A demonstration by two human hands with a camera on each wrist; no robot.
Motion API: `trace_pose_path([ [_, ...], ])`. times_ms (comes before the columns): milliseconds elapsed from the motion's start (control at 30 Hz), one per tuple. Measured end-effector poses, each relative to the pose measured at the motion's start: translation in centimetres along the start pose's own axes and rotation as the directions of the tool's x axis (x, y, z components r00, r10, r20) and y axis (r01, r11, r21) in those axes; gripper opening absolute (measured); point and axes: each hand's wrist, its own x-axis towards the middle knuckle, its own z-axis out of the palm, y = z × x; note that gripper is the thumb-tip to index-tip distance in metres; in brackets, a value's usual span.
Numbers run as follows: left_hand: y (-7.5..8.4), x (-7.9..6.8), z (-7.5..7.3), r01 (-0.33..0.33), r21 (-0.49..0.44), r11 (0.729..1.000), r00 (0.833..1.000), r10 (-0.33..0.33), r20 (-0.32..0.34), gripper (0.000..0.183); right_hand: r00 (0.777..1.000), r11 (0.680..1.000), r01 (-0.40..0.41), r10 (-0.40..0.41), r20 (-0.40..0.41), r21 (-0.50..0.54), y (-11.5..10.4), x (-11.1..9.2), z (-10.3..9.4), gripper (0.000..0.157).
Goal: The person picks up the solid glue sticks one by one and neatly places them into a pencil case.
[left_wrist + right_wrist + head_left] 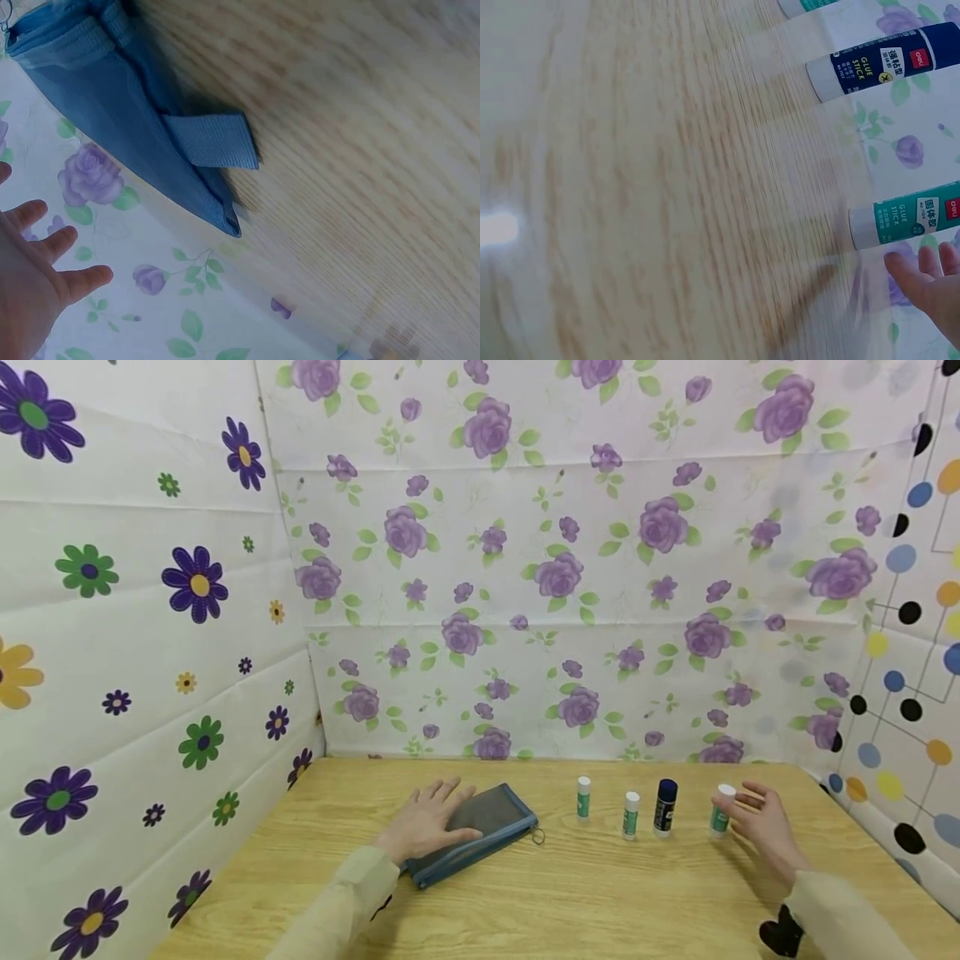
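A blue-grey mesh zip pouch (pixel 491 827) lies flat on the table, left of centre. My left hand (pixel 427 822) is over its left part with the fingers spread; in the left wrist view that hand (pixel 34 277) appears beside the pouch (pixel 127 112). At the right, my right hand (pixel 765 827) is at a green glue stick (pixel 720 818) standing upright with its white cap up. The right wrist view has the fingers (pixel 907 277) loosely extended just beside this glue stick (pixel 907 215), not wrapped around it.
Farther left stand a dark blue glue stick (pixel 664 807) and two more green glue sticks, one (pixel 631 816) closer and one (pixel 583 798) farther back. All are on the wooden table (pixel 600 902). Flower-printed sheets (pixel 517 568) enclose the table's back and left side.
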Motion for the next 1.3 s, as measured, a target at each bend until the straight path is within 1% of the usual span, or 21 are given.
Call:
trace_pose_path([
  [100, 0.1, 0.0, 0.1, 0.007, 0.001, 1.0, 1.0, -0.007, 0.005, 0.083, 1.0, 1.0, 0.015, -0.015, -0.002, -0.006, -0.1, 0.2, 0.2, 0.089],
  [167, 0.1, 0.1, 0.3, 0.004, -0.002, 1.0, 1.0, -0.004, 0.004, 0.084, 1.0, 1.0, 0.016, -0.016, -0.008, -0.004, -0.6, 0.0, 0.4, 0.087],
  [233, 0.0, 0.1, 0.5, -0.001, 0.004, 1.0, 1.0, 0.001, 0.008, 0.083, 1.0, 1.0, 0.002, -0.001, -0.022, 0.011, -1.6, -0.5, 0.8, 0.085],
  [400, -0.2, 0.2, 1.1, -0.025, 0.031, 0.999, 0.999, 0.024, 0.031, 0.082, 1.0, 1.0, -0.025, 0.025, -0.003, 0.009, -4.9, -2.6, 1.6, 0.081],
  [500, -0.1, 0.2, 1.2, -0.03, 0.038, 0.999, 0.998, 0.028, 0.049, 0.082, 1.0, 1.0, -0.027, 0.027, 0.014, -0.002, -6.0, -3.2, 1.8, 0.078],
  [600, -0.1, 0.3, 1.3, -0.032, 0.033, 0.999, 0.998, 0.03, 0.057, 0.084, 1.0, 1.0, -0.026, 0.026, 0.012, -0.005, -6.1, -3.3, 1.9, 0.076],
  [833, 0.1, 0.5, 1.2, -0.047, 0.039, 0.998, 0.998, 0.045, 0.047, 0.083, 1.0, 1.0, -0.022, 0.022, -0.001, -0.011, -6.0, -3.3, 1.9, 0.073],
  [1000, 0.2, 0.5, 1.4, -0.046, 0.025, 0.999, 0.997, 0.044, 0.067, 0.082, 1.0, 1.0, -0.014, 0.014, -0.017, -0.009, -5.6, -3.2, 1.9, 0.067],
  [1100, 0.3, 0.4, 1.5, -0.045, 0.013, 0.999, 0.996, 0.044, 0.077, 0.081, 0.999, 0.999, -0.02, 0.021, -0.035, 0.041, -5.1, -3.2, 2.0, 0.062],
  [1233, 0.4, 0.3, 1.7, -0.041, 0.003, 0.999, 0.996, 0.041, 0.08, 0.081, 0.999, 0.998, -0.016, 0.019, -0.044, 0.06, -4.8, -3.1, 2.0, 0.058],
  [1300, 0.5, 0.3, 1.7, -0.035, 0.0, 0.999, 0.996, 0.035, 0.083, 0.081, 0.999, 1.0, -0.011, 0.012, -0.039, 0.029, -4.8, -3.1, 2.0, 0.06],
])
